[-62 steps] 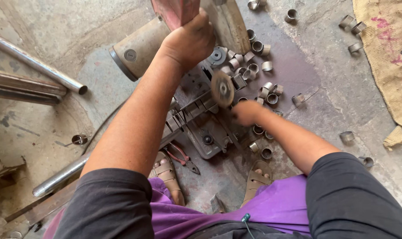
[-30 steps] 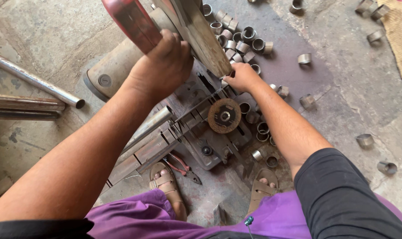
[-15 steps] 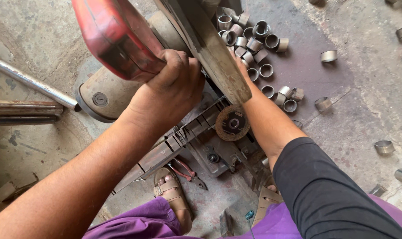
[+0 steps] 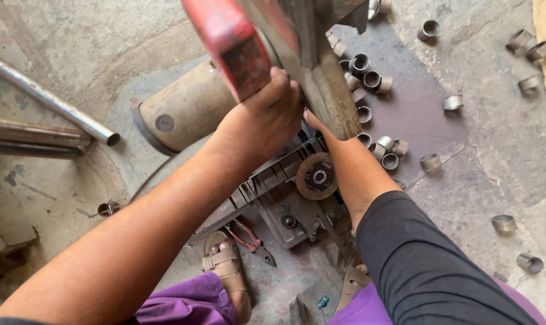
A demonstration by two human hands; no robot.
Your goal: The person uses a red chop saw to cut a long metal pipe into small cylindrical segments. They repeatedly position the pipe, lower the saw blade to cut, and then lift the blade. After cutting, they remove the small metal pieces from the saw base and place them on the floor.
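Both hands crowd the raised chop saw: left hand (image 4: 264, 117) clenched around its red handle (image 4: 231, 45), right hand (image 4: 314, 119) hidden behind the blade guard (image 4: 330, 96), grip untellable, so a dropped head could pinch fingers.

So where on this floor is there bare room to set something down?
Bare concrete floor lies upper left, between the steel pipe and the saw motor housing. Another open patch sits lower right, between the dark sleeve and two stray metal rings. It is crowded beside the saw blade guard, where cut rings cluster, and around the saw base.
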